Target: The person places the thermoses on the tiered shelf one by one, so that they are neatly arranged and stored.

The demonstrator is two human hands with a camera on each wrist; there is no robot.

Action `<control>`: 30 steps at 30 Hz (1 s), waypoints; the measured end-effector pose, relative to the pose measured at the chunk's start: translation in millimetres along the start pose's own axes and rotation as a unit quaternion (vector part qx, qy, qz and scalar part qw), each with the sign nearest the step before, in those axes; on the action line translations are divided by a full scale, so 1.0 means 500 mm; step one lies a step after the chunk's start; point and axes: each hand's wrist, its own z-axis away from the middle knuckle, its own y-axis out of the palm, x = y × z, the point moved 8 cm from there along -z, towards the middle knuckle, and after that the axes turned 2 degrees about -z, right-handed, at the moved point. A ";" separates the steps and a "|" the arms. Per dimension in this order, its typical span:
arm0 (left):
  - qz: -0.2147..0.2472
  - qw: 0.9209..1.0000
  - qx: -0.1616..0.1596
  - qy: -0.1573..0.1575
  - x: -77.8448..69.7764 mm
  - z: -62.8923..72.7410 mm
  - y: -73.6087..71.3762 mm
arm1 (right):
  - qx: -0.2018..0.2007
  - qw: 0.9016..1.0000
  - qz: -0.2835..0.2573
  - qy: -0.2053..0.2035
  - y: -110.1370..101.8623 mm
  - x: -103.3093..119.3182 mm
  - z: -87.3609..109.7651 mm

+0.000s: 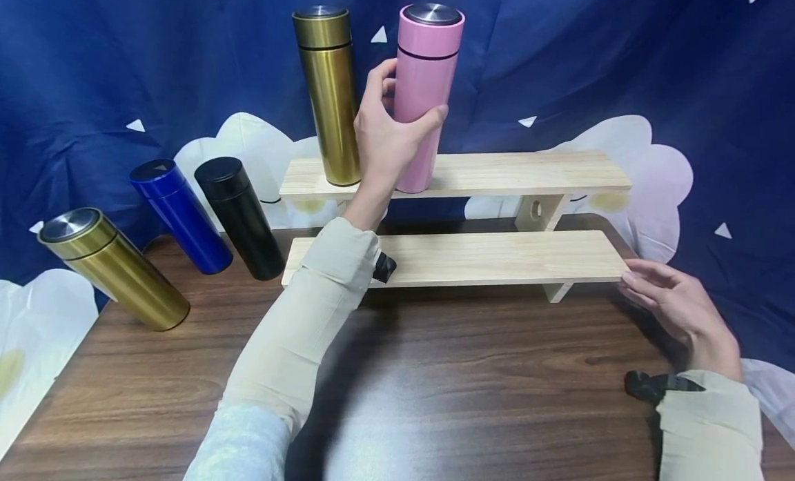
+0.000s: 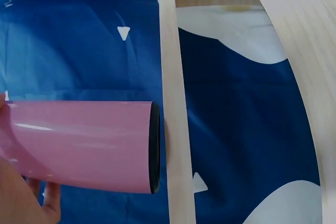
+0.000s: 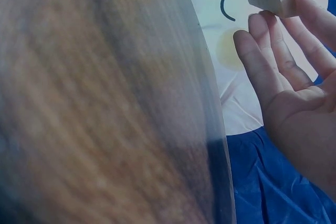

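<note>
My left hand grips a pink thermos bottle round its middle, thumb on the near side. The bottle's base overlaps the front edge of the upper shelf in the head view. In the left wrist view the pink bottle shows its dark base right beside the shelf edge. A gold thermos stands on the upper shelf just left of this hand. My right hand pinches the right corner of the lower shelf between thumb and fingertips; its other fingers are extended.
At the left of the brown wooden table stand a black thermos, a blue thermos and another gold thermos. Behind the two-tier wooden rack hangs a blue cloth with white flower and triangle patterns.
</note>
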 end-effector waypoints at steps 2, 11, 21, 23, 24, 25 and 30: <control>-0.001 1.000 -0.002 -0.015 0.008 -0.003 0.003 | 0.001 1.000 -0.003 0.000 0.000 -0.001 0.001; -0.023 0.998 -0.015 -0.058 0.026 -0.023 0.015 | -0.010 1.000 -0.004 0.006 -0.001 -0.001 0.000; -0.059 0.995 -0.015 -0.084 0.028 -0.045 0.040 | -0.006 1.000 -0.006 -0.001 0.001 0.000 0.002; -0.066 0.993 -0.020 -0.092 0.030 -0.049 0.042 | -0.007 1.000 -0.001 0.000 0.000 -0.001 0.001; -0.067 0.993 -0.021 -0.095 0.031 -0.050 0.043 | -0.009 1.000 -0.001 0.000 0.000 -0.001 0.001; -0.068 0.993 -0.022 -0.099 0.033 -0.051 0.043 | -0.011 1.000 -0.001 0.000 0.000 -0.001 0.000; -0.066 0.992 -0.026 -0.107 0.042 -0.051 0.044 | -0.007 1.000 -0.025 -0.004 0.001 0.002 -0.003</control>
